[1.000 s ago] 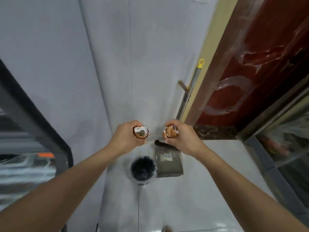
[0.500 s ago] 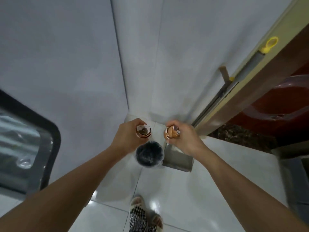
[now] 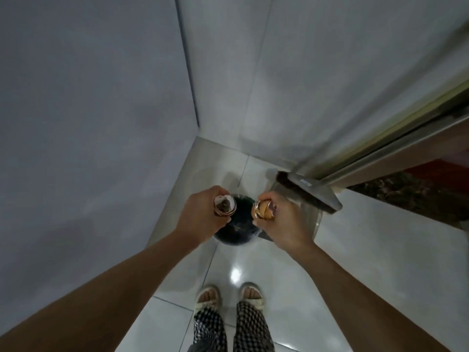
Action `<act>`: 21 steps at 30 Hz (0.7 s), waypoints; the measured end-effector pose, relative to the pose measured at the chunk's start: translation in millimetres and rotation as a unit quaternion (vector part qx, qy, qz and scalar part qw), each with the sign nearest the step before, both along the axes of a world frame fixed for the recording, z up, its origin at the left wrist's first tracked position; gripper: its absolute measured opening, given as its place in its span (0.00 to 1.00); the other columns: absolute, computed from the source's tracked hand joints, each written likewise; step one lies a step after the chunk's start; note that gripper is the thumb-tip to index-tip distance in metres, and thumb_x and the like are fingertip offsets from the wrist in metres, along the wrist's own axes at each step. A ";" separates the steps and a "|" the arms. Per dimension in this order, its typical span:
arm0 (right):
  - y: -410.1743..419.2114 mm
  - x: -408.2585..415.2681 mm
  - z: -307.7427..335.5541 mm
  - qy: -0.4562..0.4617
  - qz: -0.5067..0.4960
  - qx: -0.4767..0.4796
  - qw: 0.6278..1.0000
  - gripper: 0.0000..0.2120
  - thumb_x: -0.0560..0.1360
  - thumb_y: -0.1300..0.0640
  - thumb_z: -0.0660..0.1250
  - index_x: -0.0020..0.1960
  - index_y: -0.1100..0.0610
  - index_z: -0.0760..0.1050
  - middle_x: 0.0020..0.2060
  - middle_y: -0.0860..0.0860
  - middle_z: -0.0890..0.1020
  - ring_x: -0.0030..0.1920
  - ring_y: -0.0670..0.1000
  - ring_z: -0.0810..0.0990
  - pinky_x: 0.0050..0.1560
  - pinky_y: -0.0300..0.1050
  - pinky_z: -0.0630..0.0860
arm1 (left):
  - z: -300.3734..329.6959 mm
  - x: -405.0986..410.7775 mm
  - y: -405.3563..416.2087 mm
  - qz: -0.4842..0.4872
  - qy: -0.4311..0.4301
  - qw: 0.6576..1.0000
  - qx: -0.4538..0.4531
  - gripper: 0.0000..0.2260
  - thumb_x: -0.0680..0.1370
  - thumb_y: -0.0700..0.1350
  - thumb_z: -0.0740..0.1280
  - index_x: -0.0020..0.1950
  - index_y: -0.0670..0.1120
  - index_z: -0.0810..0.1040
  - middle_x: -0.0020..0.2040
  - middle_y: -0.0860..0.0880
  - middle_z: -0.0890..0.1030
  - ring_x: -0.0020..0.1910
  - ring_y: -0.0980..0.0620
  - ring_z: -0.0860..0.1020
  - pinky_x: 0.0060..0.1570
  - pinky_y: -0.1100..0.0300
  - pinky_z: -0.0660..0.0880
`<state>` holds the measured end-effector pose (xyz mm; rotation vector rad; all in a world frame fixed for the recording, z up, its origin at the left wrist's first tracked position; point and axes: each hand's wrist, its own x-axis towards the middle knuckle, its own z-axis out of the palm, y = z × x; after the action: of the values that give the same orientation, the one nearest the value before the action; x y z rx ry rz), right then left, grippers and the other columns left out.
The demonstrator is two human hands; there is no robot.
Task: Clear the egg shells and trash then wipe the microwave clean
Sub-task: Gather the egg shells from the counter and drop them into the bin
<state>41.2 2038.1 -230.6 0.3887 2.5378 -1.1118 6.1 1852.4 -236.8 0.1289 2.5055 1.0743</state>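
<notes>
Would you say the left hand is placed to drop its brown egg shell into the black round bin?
Probably yes: the left hand holds its brown egg shell over the black round bin's open mouth, nothing between.

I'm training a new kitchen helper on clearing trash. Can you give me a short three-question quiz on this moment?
1. True or false: the left hand holds a brown broken egg shell half.
2. What lies directly below both hands in the picture? A) the round black-lined trash bin B) a sink C) a microwave
3. Fill in: the right hand grips orange-brown stacked egg shells, and the grey metal dustpan stands to the bin's ____ side.

Key: 1 true; 2 A; 3 right.
</notes>
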 end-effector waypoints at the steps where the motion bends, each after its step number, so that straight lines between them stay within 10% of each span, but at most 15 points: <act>1: 1.0 -3.6 -22.3 -0.004 -0.001 -0.002 1.000 0.22 0.65 0.61 0.76 0.56 0.52 0.74 0.50 0.46 0.78 0.49 0.45 0.76 0.41 0.25 0.68 | -18.8 -1.0 2.0 0.000 -0.002 1.000 -0.005 0.17 0.65 0.39 0.75 0.50 0.51 0.78 0.43 0.56 0.80 0.42 0.56 0.77 0.41 0.70 0.71; 10: 3.9 -13.3 -231.3 -0.048 0.007 -0.001 0.999 0.24 0.65 0.62 0.77 0.57 0.53 0.73 0.52 0.51 0.78 0.52 0.50 0.78 0.54 0.44 0.76 | -214.5 3.1 25.6 0.039 -0.039 0.997 -0.055 0.13 0.68 0.38 0.71 0.50 0.50 0.78 0.46 0.51 0.81 0.44 0.51 0.79 0.40 0.63 0.73; 21: 0.8 -20.8 -376.5 -0.055 0.030 0.043 0.997 0.24 0.66 0.63 0.76 0.60 0.56 0.73 0.56 0.52 0.77 0.56 0.52 0.76 0.56 0.42 0.72 | -368.7 3.3 39.2 0.030 -0.022 0.994 -0.107 0.17 0.66 0.36 0.71 0.53 0.46 0.77 0.49 0.47 0.82 0.48 0.46 0.80 0.44 0.52 0.78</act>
<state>20.4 2039.0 -607.1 0.3834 2.4893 -0.9357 9.4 1891.7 -605.5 -0.0312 2.5791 0.8126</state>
